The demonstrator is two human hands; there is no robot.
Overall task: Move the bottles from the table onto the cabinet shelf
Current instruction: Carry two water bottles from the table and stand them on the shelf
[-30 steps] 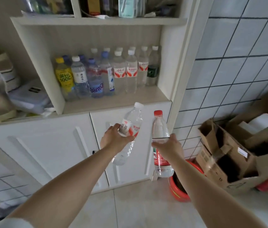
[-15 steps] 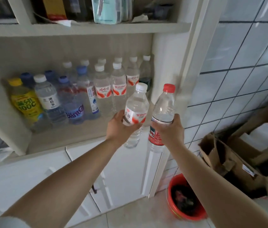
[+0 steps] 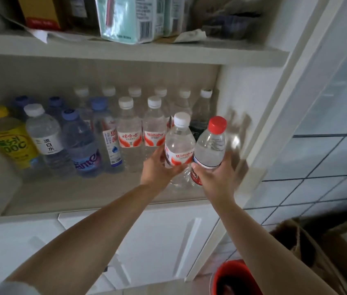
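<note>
Held bottles: two clear plastic ones, middle of the frame, over the shelf's right end.
White-cap bottle (image 3: 179, 143): left hand (image 3: 157, 169) wraps round it.
Red-cap bottle (image 3: 209, 146): right hand (image 3: 216, 176) wraps round it, touching the other.
Shelf (image 3: 96, 193): flat, pale; many round bottles stand there, one yellow bottle (image 3: 8, 138) at the left.
Arms: both stretched up.

The white-capped bottle (image 3: 179, 145) reads "Wahaha"; a shelf bottle (image 3: 154, 135) also reads "Wahaha". Another (image 3: 47, 141) reads "凉白水". The yellow bottle (image 3: 11, 143) shows "00C".
</note>
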